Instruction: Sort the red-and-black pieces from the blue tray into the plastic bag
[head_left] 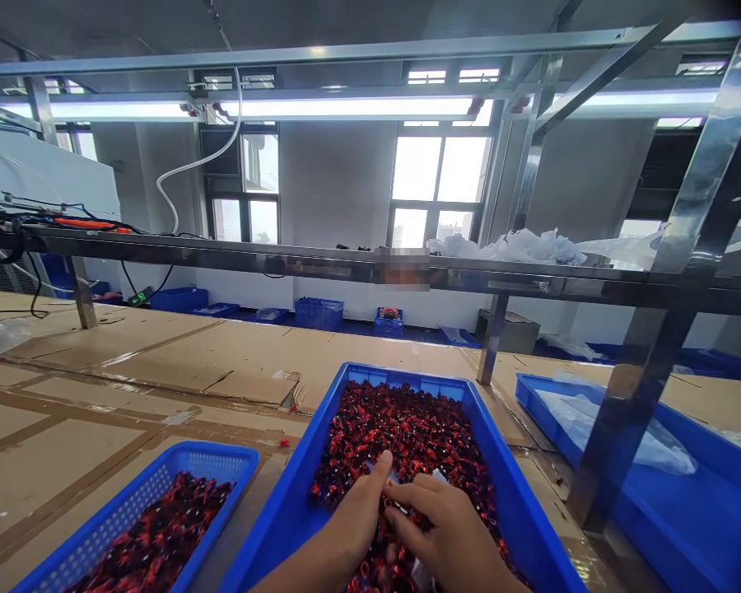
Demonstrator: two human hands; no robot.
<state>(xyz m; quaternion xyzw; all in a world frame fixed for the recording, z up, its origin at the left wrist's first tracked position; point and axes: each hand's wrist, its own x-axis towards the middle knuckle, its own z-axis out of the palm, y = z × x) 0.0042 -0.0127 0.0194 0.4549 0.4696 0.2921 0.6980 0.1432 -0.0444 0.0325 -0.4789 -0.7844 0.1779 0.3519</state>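
My left hand (351, 519) and my right hand (438, 531) meet low over a blue plastic tray (407, 375) heaped with small red-and-black parts (401, 436), possibly wire terminals. A small metal-tipped piece (396, 507) sits between my right fingers and thumb, close against my left hand. Something pale shows at my left fingertips, too small to identify. To the left stands a blue mesh basket (210, 453) filled with similar red-and-black parts (160, 527). My hands hide the front of the heap.
Cardboard sheets (160, 354) cover the bench. A blue tray (561, 395) holding clear plastic sheet sits right, beside a steel frame upright (648, 362). A steel shelf bar (222, 255) crosses above, with cables and white bags on it. Blue crates (319, 313) stand beyond.
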